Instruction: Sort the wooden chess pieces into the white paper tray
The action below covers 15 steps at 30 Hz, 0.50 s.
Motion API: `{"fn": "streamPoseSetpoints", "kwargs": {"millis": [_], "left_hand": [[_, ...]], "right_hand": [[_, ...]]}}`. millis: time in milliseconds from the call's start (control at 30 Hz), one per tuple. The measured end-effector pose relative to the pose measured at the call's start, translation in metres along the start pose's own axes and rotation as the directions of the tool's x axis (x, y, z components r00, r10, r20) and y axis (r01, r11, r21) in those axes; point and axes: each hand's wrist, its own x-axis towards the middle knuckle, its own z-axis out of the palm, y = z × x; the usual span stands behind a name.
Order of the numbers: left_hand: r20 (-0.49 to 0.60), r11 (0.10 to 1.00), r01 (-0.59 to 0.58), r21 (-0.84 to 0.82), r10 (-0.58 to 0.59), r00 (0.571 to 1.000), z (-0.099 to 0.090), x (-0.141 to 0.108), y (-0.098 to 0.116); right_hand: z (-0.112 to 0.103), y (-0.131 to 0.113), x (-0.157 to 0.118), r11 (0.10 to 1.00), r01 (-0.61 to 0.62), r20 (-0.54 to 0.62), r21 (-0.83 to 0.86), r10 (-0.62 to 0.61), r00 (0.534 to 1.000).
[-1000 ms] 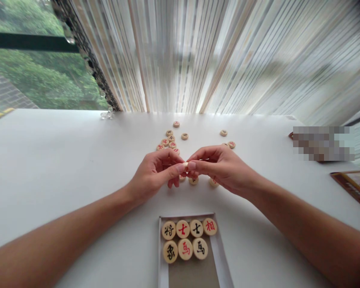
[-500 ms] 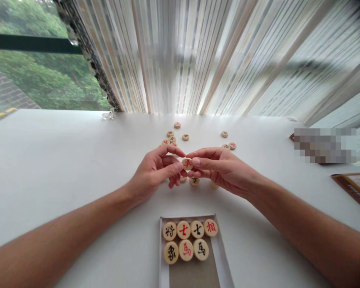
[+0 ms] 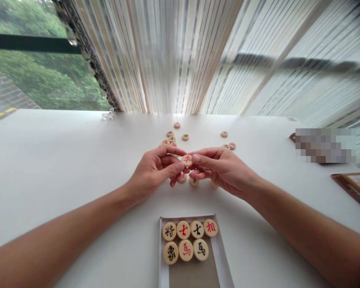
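A round wooden piece with a red character (image 3: 187,160) is held above the table between both hands. My left hand (image 3: 159,170) pinches its left side with thumb and fingers, and my right hand (image 3: 217,168) grips its right side. Just below the fingers lie a red-marked piece (image 3: 183,177) and a black-marked piece (image 3: 194,181), with another partly hidden under my right hand. Nearer to me is an open box (image 3: 165,276) holding a row of four pieces and a row of three, marked in red or black.
More pieces are scattered beyond my hands, among them a red-marked one (image 3: 177,125) and a black-marked one (image 3: 224,134). A brown-edged item (image 3: 352,190) lies at the right edge of the white table (image 3: 78,160). Curtains hang behind.
The held piece has risen slightly and its face has tipped a little. Both hands keep their hold on it, and the pieces in the box have not moved.
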Motion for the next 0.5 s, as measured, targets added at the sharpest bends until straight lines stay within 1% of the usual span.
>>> {"fn": "streamPoseSetpoints", "kwargs": {"millis": [133,267,500], "left_hand": [[-0.001,1.000,-0.006,0.003,0.006,1.000,-0.0003,0.0003,-0.0002],[-0.016,0.999,-0.012,0.036,0.013,1.000,0.0017,0.0001,-0.0001],[-0.093,0.995,0.001,0.100,0.008,0.996,0.0043,-0.0005,-0.0021]], "right_hand": [[0.0018,0.0005,-0.0003,0.997,0.060,-0.048,-0.044,-0.062,0.997],[0.0043,0.0018,-0.0015,0.982,0.124,-0.073,-0.140,-0.135,0.988],[0.0063,0.0029,-0.0022,0.917,0.255,-0.059,-0.308,-0.286,0.956]]}}
